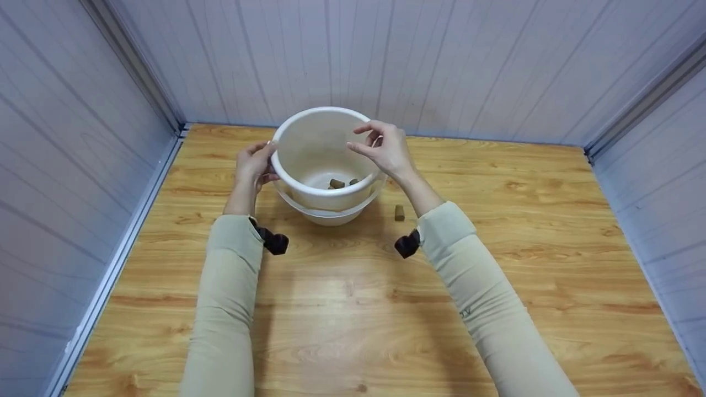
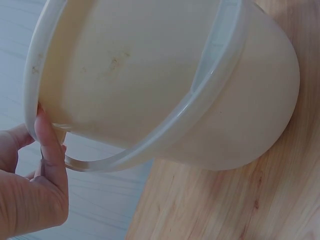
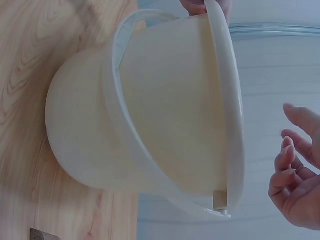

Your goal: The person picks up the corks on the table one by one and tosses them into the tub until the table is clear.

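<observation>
A white plastic bucket [image 1: 309, 138] stands on the wood-grain surface, its handle [image 3: 125, 115] hanging down along the near side. My left hand [image 1: 253, 165] grips the rim at the left; in the left wrist view the thumb and fingers of that hand [image 2: 37, 195] pinch the bucket edge [image 2: 31, 85]. Over the right side of the opening is my right hand [image 1: 389, 150], its fingers loosely bent with nothing between them; the right wrist view shows this hand [image 3: 300, 170] apart from the rim. Inside, several short brown cylinders [image 1: 337, 183] that look like corks lie on the bottom.
One more brown cylinder [image 1: 399, 213] stands or lies on the wood-grain surface [image 1: 342, 309] to the right of the bucket. Pale panelled walls [image 1: 441, 66] enclose the back and both sides. A black wrist camera [image 1: 276, 242] sticks out from each sleeve.
</observation>
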A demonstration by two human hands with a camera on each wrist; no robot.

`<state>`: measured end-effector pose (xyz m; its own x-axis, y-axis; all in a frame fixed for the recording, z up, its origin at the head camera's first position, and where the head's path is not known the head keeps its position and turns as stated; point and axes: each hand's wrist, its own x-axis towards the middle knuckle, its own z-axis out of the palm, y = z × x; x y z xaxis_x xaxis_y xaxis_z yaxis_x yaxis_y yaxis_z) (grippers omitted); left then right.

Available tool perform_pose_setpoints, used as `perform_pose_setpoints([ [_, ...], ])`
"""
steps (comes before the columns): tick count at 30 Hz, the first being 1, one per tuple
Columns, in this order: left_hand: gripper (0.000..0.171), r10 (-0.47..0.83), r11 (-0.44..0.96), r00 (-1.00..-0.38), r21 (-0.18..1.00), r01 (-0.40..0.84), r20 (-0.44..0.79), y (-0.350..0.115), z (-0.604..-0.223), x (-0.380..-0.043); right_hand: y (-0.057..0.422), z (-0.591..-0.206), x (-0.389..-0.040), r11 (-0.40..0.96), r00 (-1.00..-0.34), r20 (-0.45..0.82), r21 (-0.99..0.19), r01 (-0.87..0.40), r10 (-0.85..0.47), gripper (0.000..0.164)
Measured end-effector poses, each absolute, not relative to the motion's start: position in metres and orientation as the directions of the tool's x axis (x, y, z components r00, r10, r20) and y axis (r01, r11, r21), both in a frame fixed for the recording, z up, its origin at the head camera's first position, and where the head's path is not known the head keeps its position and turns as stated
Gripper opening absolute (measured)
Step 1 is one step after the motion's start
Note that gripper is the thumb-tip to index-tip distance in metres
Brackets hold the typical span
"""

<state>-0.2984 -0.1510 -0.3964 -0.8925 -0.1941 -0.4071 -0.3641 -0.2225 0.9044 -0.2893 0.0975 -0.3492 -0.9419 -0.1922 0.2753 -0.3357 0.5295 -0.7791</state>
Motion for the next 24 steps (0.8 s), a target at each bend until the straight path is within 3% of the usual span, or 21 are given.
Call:
perform_pose_setpoints([
  [16,0.036,-0.191,-0.261,-0.894,0.899,-0.351,-0.405,-0.154,-0.397,-0.296,0.125,-0.361,-0.26,0.395,-0.895,0.391,-0.803,-0.447,-0.216,0.028],
  [24,0.034,-0.201,-0.244,-0.892,0.903,-0.354,-0.405,-0.152,-0.397,-0.295,0.137,-0.354,-0.226,0.35,-0.887,0.407,-0.816,-0.46,-0.217,0.024],
])
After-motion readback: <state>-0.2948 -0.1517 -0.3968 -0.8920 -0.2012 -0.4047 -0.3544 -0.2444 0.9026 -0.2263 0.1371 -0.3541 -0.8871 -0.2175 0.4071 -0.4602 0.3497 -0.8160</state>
